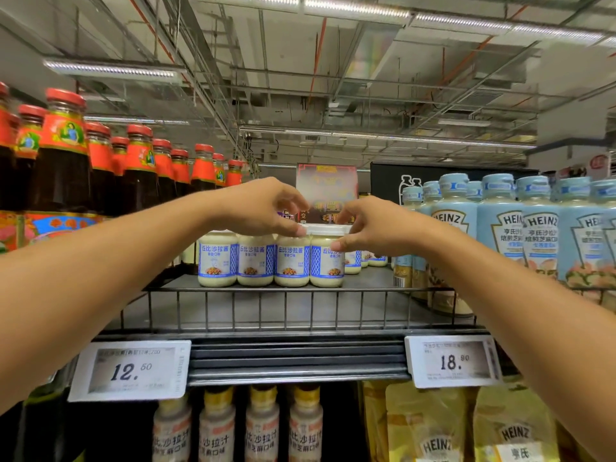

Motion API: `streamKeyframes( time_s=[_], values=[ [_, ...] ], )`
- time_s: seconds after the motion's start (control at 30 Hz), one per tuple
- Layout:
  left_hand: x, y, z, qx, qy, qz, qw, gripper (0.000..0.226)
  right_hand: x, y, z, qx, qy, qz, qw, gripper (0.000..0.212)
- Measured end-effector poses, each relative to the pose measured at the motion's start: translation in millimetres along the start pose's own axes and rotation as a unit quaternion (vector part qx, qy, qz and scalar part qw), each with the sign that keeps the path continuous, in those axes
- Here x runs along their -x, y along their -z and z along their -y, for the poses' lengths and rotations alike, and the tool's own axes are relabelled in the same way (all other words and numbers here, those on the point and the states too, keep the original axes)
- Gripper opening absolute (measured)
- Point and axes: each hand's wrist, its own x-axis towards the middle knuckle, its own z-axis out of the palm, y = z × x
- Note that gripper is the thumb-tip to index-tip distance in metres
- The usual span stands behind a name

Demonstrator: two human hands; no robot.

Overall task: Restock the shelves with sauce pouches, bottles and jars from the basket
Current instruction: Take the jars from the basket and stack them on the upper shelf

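Several white salad-dressing jars with blue labels stand in a front row on the top shelf (293, 328), with more behind them. My right hand (373, 225) grips the rightmost front jar (328, 266): its thumb presses the jar's shoulder and its curled fingers reach over the white lid. My left hand (263, 205) curls over the top of the neighbouring jar (290, 261), thumb tip against the lid edge between the two jars. The basket is out of view.
Dark sauce bottles with red caps (63, 161) crowd the shelf's left side and pale blue Heinz bottles (500, 228) the right. A low wire rail (260, 310) fronts the shelf. Below hang two price tags, over small dressing bottles (260, 425) and yellow Heinz pouches (430, 425).
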Motion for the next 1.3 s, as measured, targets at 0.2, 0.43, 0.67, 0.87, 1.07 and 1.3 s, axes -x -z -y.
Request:
streamKeyframes(
  time_s=[0.2,0.43,0.67,0.87,1.07,1.3],
  values=[
    [19,-8,-18,0.093,-0.001,0.002,0.996,0.039,27,2,-4,-0.070,0.056,0.022,0.996,0.047],
    [47,-17,-41,0.181,-0.033,-0.007,0.983,0.043,62,0,12,-0.158,0.089,-0.041,0.983,0.034],
    [69,-16,-58,0.296,-0.100,-0.054,0.949,0.022,111,3,38,-0.183,0.087,-0.131,0.971,0.023],
    [95,-27,-73,0.421,-0.147,-0.049,0.894,0.023,164,-4,62,-0.209,0.073,-0.208,0.953,0.017],
    [123,-64,-105,0.500,-0.196,-0.001,0.844,0.022,232,-20,76,-0.251,0.018,-0.256,0.933,0.014],
    [140,-130,-171,0.578,-0.224,0.087,0.780,0.024,322,-41,72,-0.252,-0.082,-0.289,0.920,0.014]
  ],
)
